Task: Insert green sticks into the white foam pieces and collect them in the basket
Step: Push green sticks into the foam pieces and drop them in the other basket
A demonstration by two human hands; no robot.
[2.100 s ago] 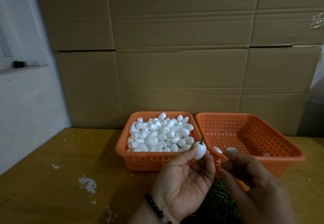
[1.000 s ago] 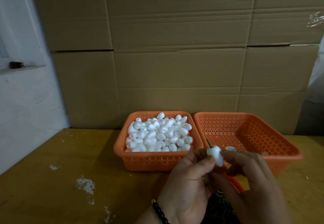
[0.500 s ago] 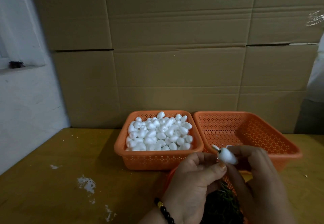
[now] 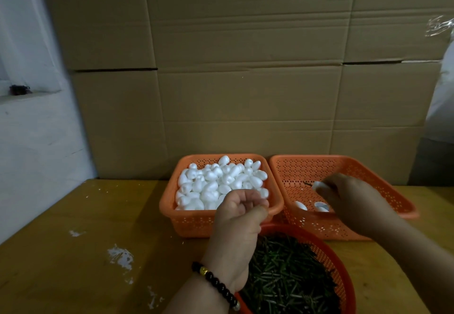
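Pinching a stemmed foam piece (image 4: 318,186) over the right collecting basket (image 4: 398,197), the right hand's grip (image 4: 344,194) is risking a careless drop bouncing it out, while the left hand (image 4: 242,209) is hovering loosely curled, empty.

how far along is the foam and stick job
Barely started. Done: two finished white foam pieces lie in the right orange basket. In hand: the right hand holds another stuck piece over that basket; the left hand holds nothing. Left: the left orange basket is heaped with plain foam, and the round basket of green sticks is full.
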